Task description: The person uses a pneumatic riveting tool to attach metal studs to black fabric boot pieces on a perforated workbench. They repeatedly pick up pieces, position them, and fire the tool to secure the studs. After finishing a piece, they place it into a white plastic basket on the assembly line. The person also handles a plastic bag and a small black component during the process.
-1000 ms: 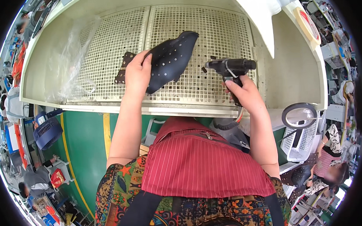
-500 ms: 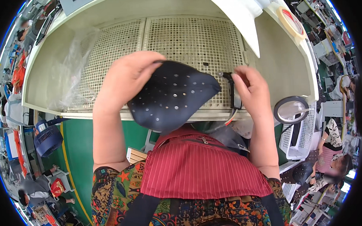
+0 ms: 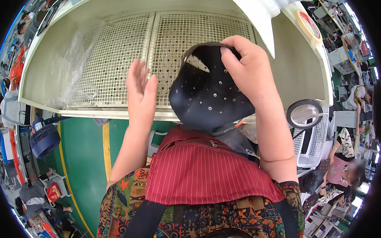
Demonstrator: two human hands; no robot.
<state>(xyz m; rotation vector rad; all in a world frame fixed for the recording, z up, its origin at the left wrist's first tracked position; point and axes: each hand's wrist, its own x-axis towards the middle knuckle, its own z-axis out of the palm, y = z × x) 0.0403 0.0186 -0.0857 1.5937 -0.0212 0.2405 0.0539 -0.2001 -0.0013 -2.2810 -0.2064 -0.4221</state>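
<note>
The pale tabletop point(image 3: 117, 58), floored with 2 grid panels, spans much of the view. Above its front edge hangs the black piece point(image 3: 208, 101), curled over on itself. The right hand point(image 3: 251, 68) pinches its upper right edge; the left hand point(image 3: 141, 89) stands apart, fingers loosely spread, holding nothing. The step looks like positioning the piece with 1 hand; the next move likely calls for steadying its free left side. Small metal studs point(image 3: 215, 94) dot it.
</note>
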